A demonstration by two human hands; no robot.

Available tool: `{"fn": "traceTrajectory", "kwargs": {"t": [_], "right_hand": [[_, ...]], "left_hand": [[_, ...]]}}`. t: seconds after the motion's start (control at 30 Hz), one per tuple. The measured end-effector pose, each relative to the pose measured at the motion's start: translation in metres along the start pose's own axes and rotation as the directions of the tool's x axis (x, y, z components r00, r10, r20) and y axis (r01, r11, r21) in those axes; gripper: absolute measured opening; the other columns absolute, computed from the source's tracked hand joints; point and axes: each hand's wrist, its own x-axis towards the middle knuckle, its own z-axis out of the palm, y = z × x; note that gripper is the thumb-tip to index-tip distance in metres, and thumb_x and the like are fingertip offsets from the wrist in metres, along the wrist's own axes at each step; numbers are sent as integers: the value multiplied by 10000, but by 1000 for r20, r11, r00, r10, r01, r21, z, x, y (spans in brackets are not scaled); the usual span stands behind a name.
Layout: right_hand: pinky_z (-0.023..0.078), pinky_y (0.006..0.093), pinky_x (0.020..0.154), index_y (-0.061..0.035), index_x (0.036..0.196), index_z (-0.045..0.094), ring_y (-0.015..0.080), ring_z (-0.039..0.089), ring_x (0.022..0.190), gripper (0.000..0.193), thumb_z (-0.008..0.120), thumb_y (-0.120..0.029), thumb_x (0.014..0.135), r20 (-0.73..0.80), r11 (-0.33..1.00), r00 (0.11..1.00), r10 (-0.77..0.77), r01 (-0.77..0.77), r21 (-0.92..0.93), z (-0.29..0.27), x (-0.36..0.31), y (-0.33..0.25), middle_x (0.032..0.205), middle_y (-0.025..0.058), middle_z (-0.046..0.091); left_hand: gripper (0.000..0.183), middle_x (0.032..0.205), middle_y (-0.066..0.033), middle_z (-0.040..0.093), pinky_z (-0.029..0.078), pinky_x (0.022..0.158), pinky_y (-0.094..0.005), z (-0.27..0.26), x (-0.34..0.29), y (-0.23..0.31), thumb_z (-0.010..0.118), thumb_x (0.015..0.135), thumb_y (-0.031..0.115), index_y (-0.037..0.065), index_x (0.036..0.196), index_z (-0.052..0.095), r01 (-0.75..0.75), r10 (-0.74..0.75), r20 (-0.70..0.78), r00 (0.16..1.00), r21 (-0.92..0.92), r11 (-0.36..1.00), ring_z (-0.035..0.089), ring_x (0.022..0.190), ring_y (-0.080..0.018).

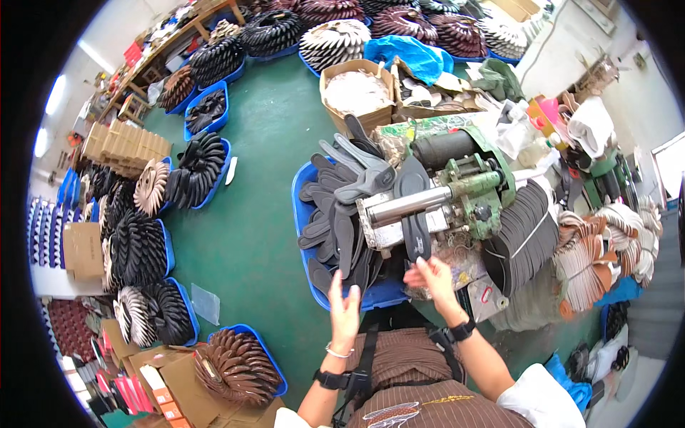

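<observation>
One dark sole (416,239) lies partway under the shiny roller (410,205) of the green machine (505,178), so I think that one is only partly done; in front of the machine, the left hand (344,317) has its grip apart, and the right hand (434,279) is by the sole's near end, but I cannot tell if its grip is closed. Left of the machine, a blue bin (385,296) holds lots of gray soles (342,235), maybe done, maybe left. Green floor (250,178) spreads left of the machine, with more blue tubs (170,246) beyond.
</observation>
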Motion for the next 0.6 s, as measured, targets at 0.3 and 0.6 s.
{"fn": "traceTrajectory", "kwargs": {"t": [0.3, 0.6], "right_hand": [[536, 337, 798, -35, 1141, 556, 243, 655, 944, 320, 626, -49, 830, -21, 820, 994, -104, 73, -568, -9, 42, 109, 1020, 158, 662], [340, 454, 1032, 15, 1316, 402, 392, 421, 1223, 711, 710, -319, 769, -70, 723, 925, -374, 244, -646, 38, 102, 147, 1322, 235, 444]], "left_hand": [[563, 1464, -146, 311, 235, 1097, -430, -108, 66, 77, 532, 945, 274, 71, 1426, 320, -44, 156, -213, 965, 451, 891, 276, 1357, -286], [668, 1442, -254, 302, 240, 1104, -476, 16, 312, 142, 655, 812, 452, 174, 1377, 430, -755, 285, 700, 655, 592, 281, 248, 1349, -430]]}}
